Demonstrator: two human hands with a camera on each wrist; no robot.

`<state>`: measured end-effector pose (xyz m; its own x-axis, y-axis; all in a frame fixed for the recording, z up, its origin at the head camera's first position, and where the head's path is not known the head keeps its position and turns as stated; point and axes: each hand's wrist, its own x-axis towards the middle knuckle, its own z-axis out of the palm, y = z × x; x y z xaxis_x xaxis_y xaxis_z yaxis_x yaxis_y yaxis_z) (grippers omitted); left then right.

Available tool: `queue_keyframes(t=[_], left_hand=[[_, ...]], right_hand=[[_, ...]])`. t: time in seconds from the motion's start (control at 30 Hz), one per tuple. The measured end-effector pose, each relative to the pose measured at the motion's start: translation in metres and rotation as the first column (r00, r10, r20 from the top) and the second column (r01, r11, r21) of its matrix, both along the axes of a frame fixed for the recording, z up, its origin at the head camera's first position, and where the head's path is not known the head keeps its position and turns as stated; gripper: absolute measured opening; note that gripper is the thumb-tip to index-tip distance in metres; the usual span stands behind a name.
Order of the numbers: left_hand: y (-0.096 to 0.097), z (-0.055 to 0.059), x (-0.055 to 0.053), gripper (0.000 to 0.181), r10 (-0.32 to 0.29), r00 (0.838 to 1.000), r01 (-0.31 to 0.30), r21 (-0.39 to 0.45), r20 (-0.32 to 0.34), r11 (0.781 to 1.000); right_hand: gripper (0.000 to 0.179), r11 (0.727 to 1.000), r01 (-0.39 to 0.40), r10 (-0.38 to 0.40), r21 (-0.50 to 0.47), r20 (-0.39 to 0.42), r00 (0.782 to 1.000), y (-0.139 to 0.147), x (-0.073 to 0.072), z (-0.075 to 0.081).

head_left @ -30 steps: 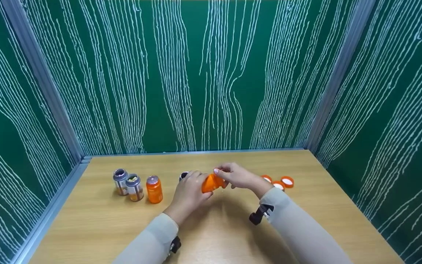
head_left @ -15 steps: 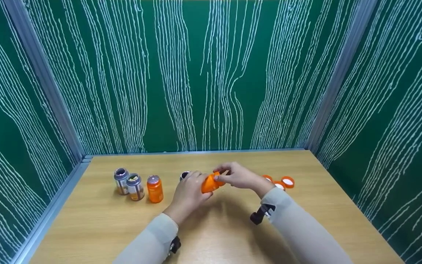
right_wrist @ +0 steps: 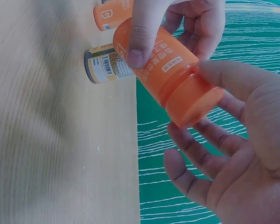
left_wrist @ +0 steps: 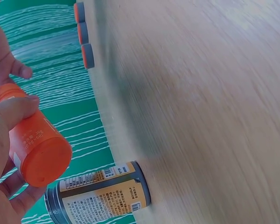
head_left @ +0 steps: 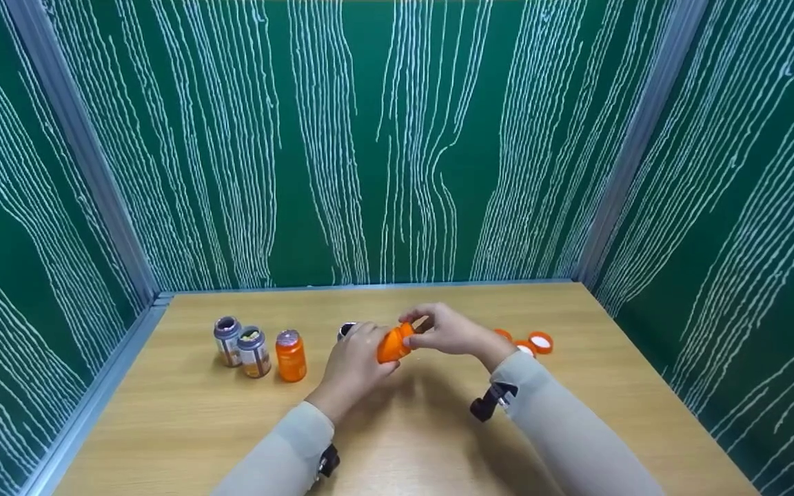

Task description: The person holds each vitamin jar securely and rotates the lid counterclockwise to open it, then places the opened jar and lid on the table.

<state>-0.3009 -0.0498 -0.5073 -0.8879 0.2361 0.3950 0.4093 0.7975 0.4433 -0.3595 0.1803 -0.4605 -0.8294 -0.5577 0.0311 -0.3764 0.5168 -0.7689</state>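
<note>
My left hand (head_left: 359, 351) grips an orange bottle (head_left: 391, 346) around its body, tilted above the table. In the right wrist view the bottle's orange cap (right_wrist: 193, 105) is on its neck, and the thumb and fingers of my right hand (right_wrist: 252, 135) pinch it around the rim. From the head view, my right hand (head_left: 449, 331) covers much of the cap. A grey bottle with a yellow label (left_wrist: 100, 193) stands just beyond my left hand, which mostly hides it in the head view.
To the left stand an orange bottle (head_left: 291, 358) with a silvery top and two grey bottles, one farther back (head_left: 227, 341) and one nearer (head_left: 253, 353), both uncapped. Orange caps (head_left: 541, 342) with white insides lie right of my right hand. Green panels rise behind the wooden table (head_left: 411, 441).
My right hand's fingers have shifted their hold around the cap, the thumb moving lower. My left hand and the bottle have stayed nearly in place.
</note>
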Motion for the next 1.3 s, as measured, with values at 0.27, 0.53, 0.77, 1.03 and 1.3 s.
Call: queue_keyframes(t=[0.27, 0.53, 0.77, 1.03, 1.3], left_hand=[[-0.001, -0.001, 0.000, 0.057, -0.006, 1.000, 0.006, 0.004, -0.006, 1.000], [-0.002, -0.003, -0.001, 0.056, -0.005, 1.000, 0.005, -0.006, -0.007, 1.000], [-0.003, -0.004, -0.001, 0.054, -0.006, 1.000, 0.006, -0.014, -0.009, 1.000], [-0.003, -0.004, 0.000, 0.055, 0.009, 1.000, -0.009, 0.015, 0.026, 1.000], [-0.004, -0.004, 0.002, 0.056, 0.019, 0.999, -0.020, 0.029, 0.034, 0.999]], right_hand=[[0.047, 0.994, 0.099, -0.102, 0.038, 0.072, 0.992, -0.006, -0.001, -0.002], [0.041, 0.992, 0.098, -0.105, 0.076, 0.100, 0.989, -0.009, 0.003, -0.001], [0.036, 0.994, 0.066, -0.069, 0.091, 0.037, 0.997, -0.006, 0.004, 0.004], [0.039, 0.998, -0.013, 0.016, 0.064, -0.058, 0.998, 0.002, 0.004, 0.005], [0.040, 0.999, -0.017, 0.019, 0.029, -0.070, 0.997, 0.011, 0.003, 0.004]])
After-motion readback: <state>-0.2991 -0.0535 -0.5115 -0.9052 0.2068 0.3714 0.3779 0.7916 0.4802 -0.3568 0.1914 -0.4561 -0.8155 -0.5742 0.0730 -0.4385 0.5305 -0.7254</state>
